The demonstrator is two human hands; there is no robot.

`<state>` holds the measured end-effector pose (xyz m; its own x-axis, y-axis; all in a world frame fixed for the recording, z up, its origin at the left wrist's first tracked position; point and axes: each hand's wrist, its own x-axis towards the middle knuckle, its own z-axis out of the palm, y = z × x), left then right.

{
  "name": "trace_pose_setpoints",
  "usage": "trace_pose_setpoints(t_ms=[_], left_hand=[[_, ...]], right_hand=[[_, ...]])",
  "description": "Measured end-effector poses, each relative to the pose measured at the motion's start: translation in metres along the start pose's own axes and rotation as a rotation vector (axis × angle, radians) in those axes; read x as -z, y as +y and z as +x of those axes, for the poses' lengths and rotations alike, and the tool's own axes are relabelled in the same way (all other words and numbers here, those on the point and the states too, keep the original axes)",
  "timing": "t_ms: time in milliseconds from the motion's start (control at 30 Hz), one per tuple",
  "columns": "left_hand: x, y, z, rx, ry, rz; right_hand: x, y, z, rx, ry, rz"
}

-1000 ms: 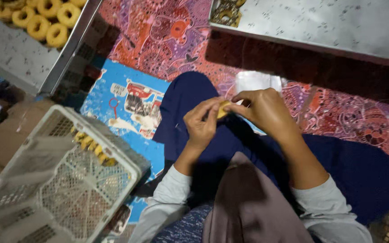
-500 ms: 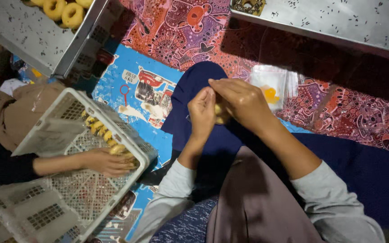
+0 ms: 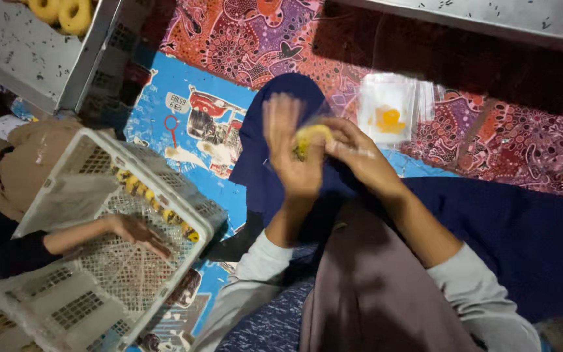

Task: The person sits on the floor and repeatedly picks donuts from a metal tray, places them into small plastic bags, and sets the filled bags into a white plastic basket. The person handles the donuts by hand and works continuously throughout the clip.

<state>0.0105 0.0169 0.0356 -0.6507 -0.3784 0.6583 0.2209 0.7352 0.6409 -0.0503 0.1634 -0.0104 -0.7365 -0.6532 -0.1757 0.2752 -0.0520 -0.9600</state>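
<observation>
Both of the person's hands meet above the dark blue cloth [image 3: 490, 228] that covers the lap, and this cloth serves as the reference for all positions below. The left hand [image 3: 292, 151] is raised with its fingers spread fairly wide and blurred, its palm against a small round yellow pastry in a thin clear plastic wrapper [image 3: 312, 138]. The right hand [image 3: 360, 156] pinches the same wrapped piece from the other side, fingers drawn narrow on it. The piece sits between the two hands, over the upper left corner of the cloth. Just beyond the cloth's far edge lies a stack of clear plastic bags with a yellow mark [image 3: 389, 107] on the red patterned mat [image 3: 509, 130]. Left of the cloth stands a white perforated plastic basket [image 3: 125, 261], tilted, with a row of yellow pieces inside; another person's hand [image 3: 135, 231] rests in it. Far left and above is a grey metal tray [image 3: 27, 58] holding yellow ring-shaped pastries [image 3: 60, 12].
</observation>
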Motion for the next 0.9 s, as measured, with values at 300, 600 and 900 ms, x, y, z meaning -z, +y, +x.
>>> trace_pose_setpoints(t_ms=[300, 600, 900], left_hand=[[-0.008, -0.087, -0.029, 1.041, -0.190, -0.737], [-0.009, -0.087, -0.015, 1.078, -0.191, -0.847], [-0.004, -0.052, -0.024, 0.320, 0.057, -0.495]], right_hand=[[0.002, 0.031, 0.021, 0.098, 0.119, -0.175], [-0.016, 0.024, 0.023, 0.314, 0.321, 0.172], [-0.001, 0.010, 0.024, 0.652, 0.476, -0.422]])
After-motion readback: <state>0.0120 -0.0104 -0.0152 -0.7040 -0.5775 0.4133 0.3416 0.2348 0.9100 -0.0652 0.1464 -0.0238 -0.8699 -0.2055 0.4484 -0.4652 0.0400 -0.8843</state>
